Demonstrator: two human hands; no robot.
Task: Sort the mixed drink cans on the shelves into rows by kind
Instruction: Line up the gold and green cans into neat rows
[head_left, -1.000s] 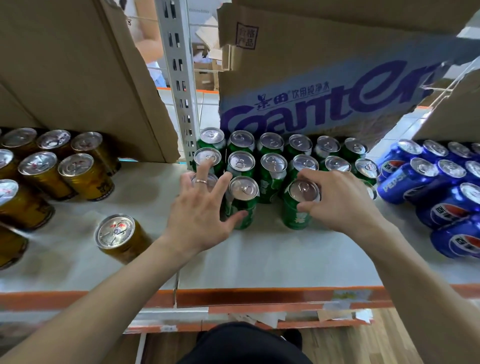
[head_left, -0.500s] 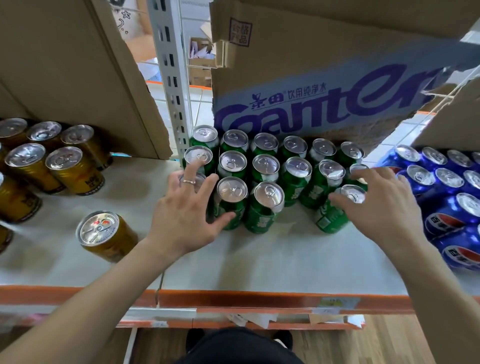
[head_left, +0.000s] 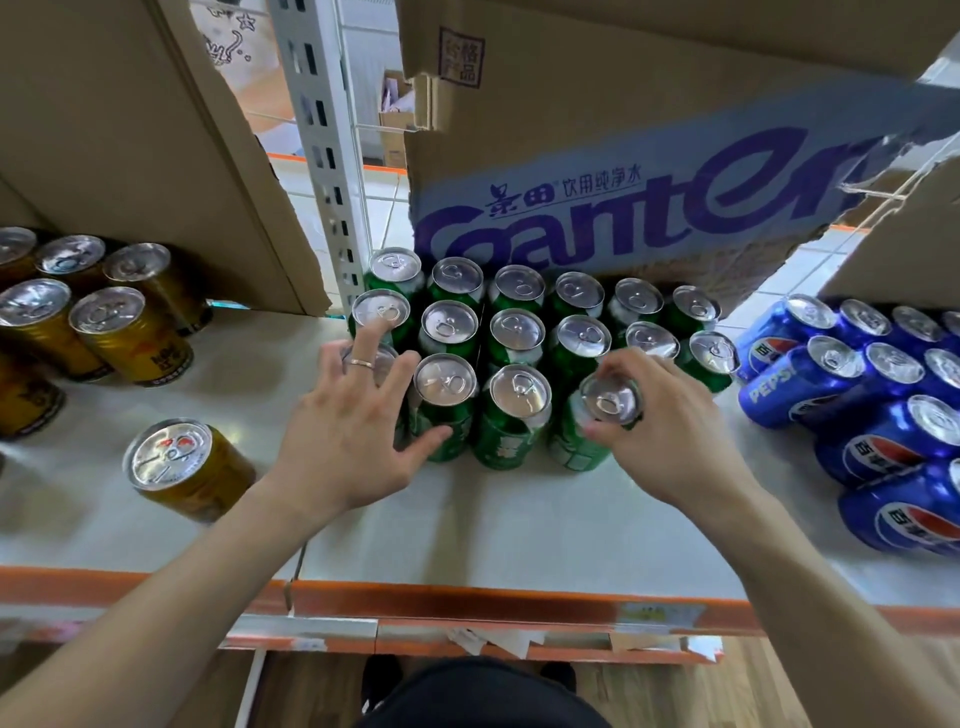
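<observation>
Head view of a shelf (head_left: 519, 530) bearing three kinds of drink can.

Centre: green cans (head_left: 517, 332) stand upright in three rows, pull tabs in place, beneath a printed cardboard box (head_left: 623, 130) whose contents cannot be seen.

The right hand (head_left: 670, 431) curls fingers and thumb round the top of one green can (head_left: 576, 447) at the right end of the front row, just beside its neighbour.

The left hand (head_left: 343, 441) is spread wide, its fingers resting on the front-left cans and its thumb against a can's side.

Left: gold cans (head_left: 130, 332) stand grouped, and a single gold can (head_left: 182, 467) stands apart, nearer the shelf edge.

Right: blue cans (head_left: 883, 395) are packed close together.
</observation>
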